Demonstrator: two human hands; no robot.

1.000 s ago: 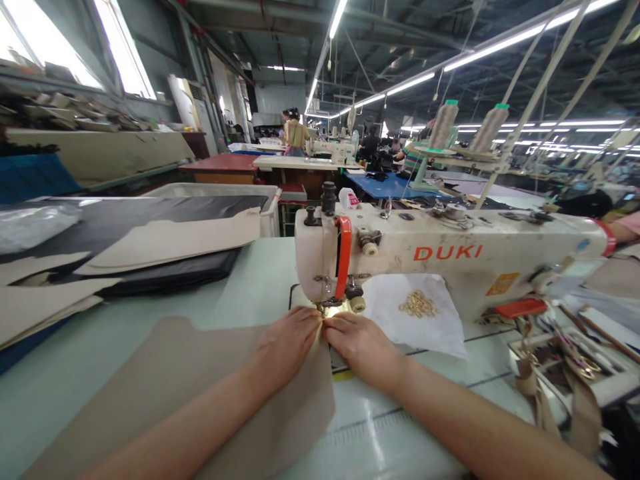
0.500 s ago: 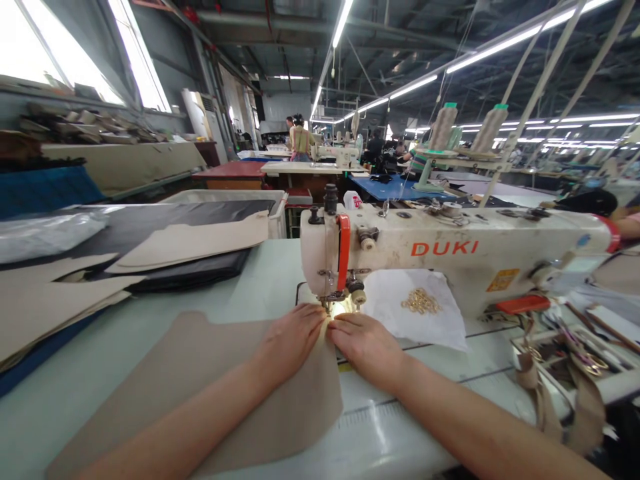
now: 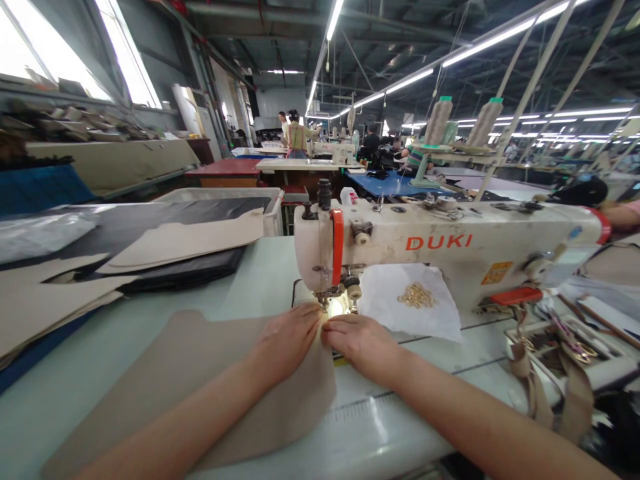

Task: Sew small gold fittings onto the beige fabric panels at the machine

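The panel (image 3: 165, 360) lies flat on the desk (image 3: 265, 273), on the near side of the machine (image 3: 390, 233), and its upper right corner reaches to below the machine's needle. The biggest part of the panel spreads toward the left of the machine. The left hand (image 3: 287, 340) lies upon this panel, so that the panel is under it and also under the forearm. Its fingers are kept together and they point to the needle of the machine. The right hand (image 3: 363, 343) is at the right edge of the panel, just in front of the machine, with bent fingers whose tips touch that same corner. The fingertips of both hands nearly meet there. The thumbs are hidden, therefore I cannot tell if either hand pinches the panel or only presses it.

Under the arm of the machine is a white sheet (image 3: 440, 320), which bears a small heap of rings (image 3: 417, 295). Right of the machine's needle, at the machine's base, straps (image 3: 575, 400) hang over a tray (image 3: 623, 370).
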